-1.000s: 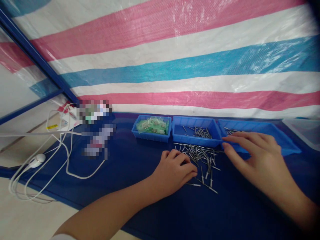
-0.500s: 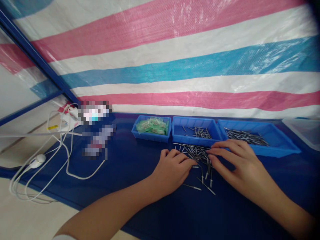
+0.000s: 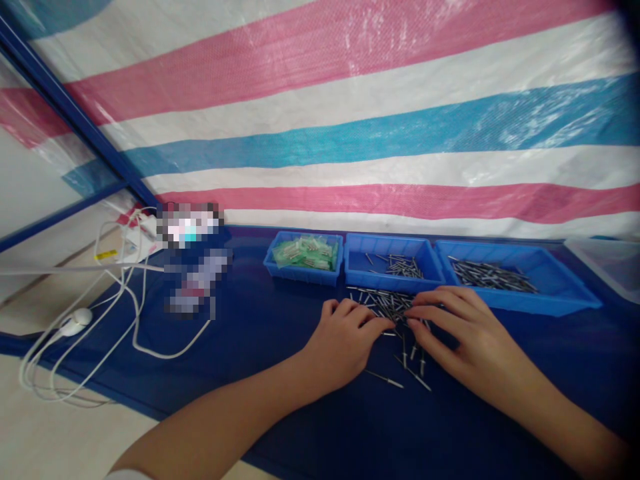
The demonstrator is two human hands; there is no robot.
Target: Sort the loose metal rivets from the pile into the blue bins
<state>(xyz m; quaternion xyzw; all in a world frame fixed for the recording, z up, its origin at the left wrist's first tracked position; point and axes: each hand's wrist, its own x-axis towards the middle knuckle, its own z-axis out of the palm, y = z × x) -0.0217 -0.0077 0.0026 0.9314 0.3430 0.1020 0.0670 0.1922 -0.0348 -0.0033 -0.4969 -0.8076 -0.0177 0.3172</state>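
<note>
A loose pile of blind rivets (image 3: 383,303) lies on the dark blue tabletop, with several strays (image 3: 423,380) in front of it. My left hand (image 3: 345,340) rests at the pile's left side, fingers curled and thumb pointing toward the rivets; anything inside its grip is hidden. From the right, my right hand (image 3: 465,333) reaches into the pile. Its thumb and fingertips come close together on rivets there, partly covering them. Just behind the pile, a blue bin (image 3: 395,279) holds some more rivets.
To the right, another blue bin (image 3: 560,300) holds many rivets. A smaller blue bin (image 3: 300,272) contains green plastic packets. White cables (image 3: 135,333) and a power strip (image 3: 143,247) occupy the left side. A clear container (image 3: 610,267) stands far right, before a striped sheet (image 3: 350,140).
My right hand has shifted slightly left and toward me, deeper over the pile. My left hand has stayed almost in place.
</note>
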